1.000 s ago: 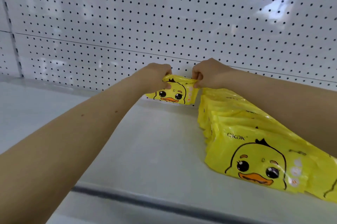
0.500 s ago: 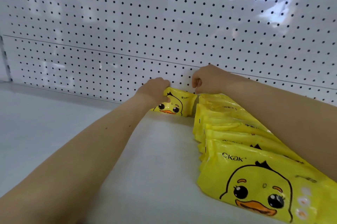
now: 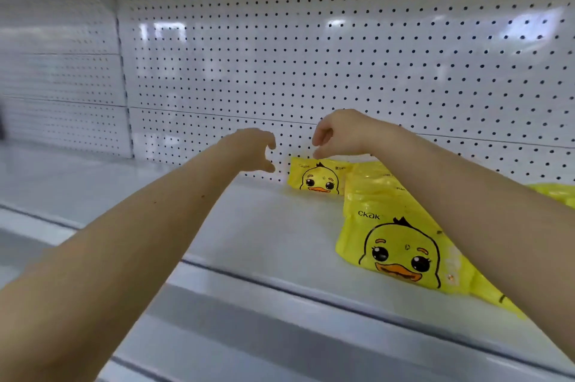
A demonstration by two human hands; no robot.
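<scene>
The shelf (image 3: 249, 241) carries a leaning row of duck packs (image 3: 401, 251). Just left of it, at the back edge, one duck pack (image 3: 317, 178) stands upright. My left hand (image 3: 252, 148) and right hand (image 3: 339, 132) hover above it, loosely curled, holding nothing. Placing looks done, so next I'd fetch another pack to set in front.

- White pegboard back wall (image 3: 342, 55), rows of dark holes right across.
- Dark upright seam (image 3: 124, 92) splits it from the neighbouring panel (image 3: 59, 70) on the left.
- Pale shelf (image 3: 255, 226) below, with a grey front rail (image 3: 280, 286) along its edge.
- Bright glare patches (image 3: 161, 34) shine off the board.
</scene>
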